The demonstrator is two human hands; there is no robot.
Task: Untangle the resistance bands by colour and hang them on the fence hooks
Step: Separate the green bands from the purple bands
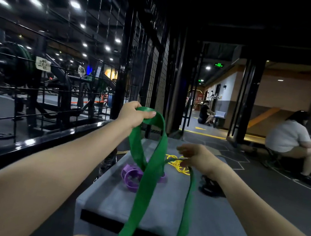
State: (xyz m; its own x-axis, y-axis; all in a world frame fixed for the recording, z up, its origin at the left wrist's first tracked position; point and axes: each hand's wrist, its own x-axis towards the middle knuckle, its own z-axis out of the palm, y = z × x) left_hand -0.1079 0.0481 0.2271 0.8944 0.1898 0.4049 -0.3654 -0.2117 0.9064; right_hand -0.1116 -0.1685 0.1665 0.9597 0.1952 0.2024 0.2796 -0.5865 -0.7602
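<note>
While the left hand (132, 113) grips the top of the green band (149, 174) and lifts it above the grey counter (207, 223), the right hand (198, 157) pinches another stretch of it lower down, near the yellow band (177, 164). Green looks nearly freed from the purple band (132, 176) lying under it; next it must be drawn clear and carried to the fence (142, 63), whose hooks I cannot make out
</note>
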